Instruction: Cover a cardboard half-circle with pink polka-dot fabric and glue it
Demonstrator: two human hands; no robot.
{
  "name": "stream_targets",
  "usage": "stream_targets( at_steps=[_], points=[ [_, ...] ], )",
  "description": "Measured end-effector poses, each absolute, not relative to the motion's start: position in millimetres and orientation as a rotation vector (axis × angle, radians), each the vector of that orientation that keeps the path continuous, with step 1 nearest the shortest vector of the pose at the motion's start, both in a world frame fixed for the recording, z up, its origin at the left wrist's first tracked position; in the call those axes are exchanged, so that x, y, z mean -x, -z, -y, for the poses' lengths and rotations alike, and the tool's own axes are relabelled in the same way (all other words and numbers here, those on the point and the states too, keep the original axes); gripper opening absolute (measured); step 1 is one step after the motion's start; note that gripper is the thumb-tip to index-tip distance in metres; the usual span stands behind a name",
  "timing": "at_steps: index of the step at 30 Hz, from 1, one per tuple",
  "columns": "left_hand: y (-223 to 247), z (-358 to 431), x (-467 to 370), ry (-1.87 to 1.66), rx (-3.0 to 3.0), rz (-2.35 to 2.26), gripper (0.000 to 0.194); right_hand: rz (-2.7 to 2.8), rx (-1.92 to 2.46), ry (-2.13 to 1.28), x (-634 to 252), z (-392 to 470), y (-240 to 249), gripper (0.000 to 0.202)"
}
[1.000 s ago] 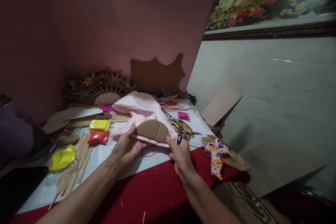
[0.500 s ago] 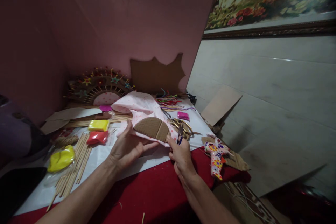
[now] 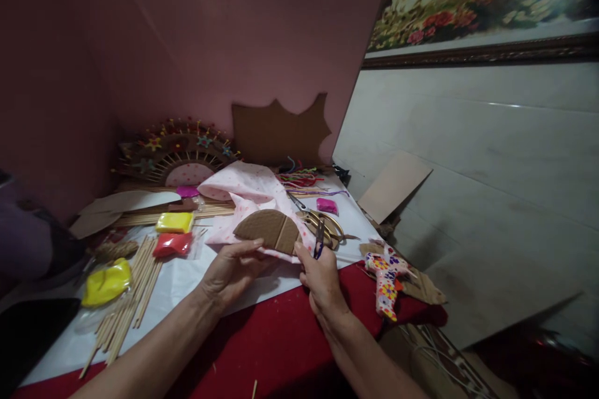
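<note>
A brown cardboard half-circle (image 3: 264,229) lies on pink dotted cloth (image 3: 250,184), with cloth showing around and under it. My left hand (image 3: 236,271) is closed on its lower left edge, thumb on top and fingers underneath, partly hidden. At the lower right corner, my right hand (image 3: 321,274) pinches the cardboard and cloth between thumb and fingers. Also in my right hand is a small blue-handled tool (image 3: 319,238) that looks like scissors, its dark tips pointing up. Just behind it lie large gold-handled scissors (image 3: 334,230).
Wooden sticks (image 3: 124,299), yellow clay packs (image 3: 107,282) and a red clay pack (image 3: 172,244) lie left. A decorated fan-shaped piece (image 3: 180,146) and jagged cardboard (image 3: 281,128) stand at the back. A flowered cloth figure (image 3: 387,280) rests at the right edge.
My left hand has closed from spread fingers, its thumb now over the cardboard's lower edge. The half-circle has shifted slightly left; my right hand keeps its pinch.
</note>
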State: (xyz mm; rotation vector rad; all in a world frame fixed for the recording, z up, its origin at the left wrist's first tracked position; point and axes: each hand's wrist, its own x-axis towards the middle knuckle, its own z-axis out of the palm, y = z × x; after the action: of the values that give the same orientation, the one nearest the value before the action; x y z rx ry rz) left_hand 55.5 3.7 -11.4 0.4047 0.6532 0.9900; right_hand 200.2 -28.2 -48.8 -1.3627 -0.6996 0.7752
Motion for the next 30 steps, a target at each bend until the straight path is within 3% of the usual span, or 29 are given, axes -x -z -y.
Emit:
stream_targets(
  at_steps=[7,16,30],
  points=[
    [17.8,-1.5,-62.7,-1.01,-0.436,-0.674,0.012,0.731,1.381,-0.77,-197.5,28.3,50.9,0.032],
    [13.7,-6.4,-63.1,-1.101,-0.421,-0.69,0.024,0.612,1.218,-1.083,-192.4,35.9,35.5,0.038],
    [12.4,-10.2,-56.8,-1.041,-0.486,-0.683,0.035,0.489,1.152,-1.081,-198.1,37.1,30.5,0.045]
  ],
)
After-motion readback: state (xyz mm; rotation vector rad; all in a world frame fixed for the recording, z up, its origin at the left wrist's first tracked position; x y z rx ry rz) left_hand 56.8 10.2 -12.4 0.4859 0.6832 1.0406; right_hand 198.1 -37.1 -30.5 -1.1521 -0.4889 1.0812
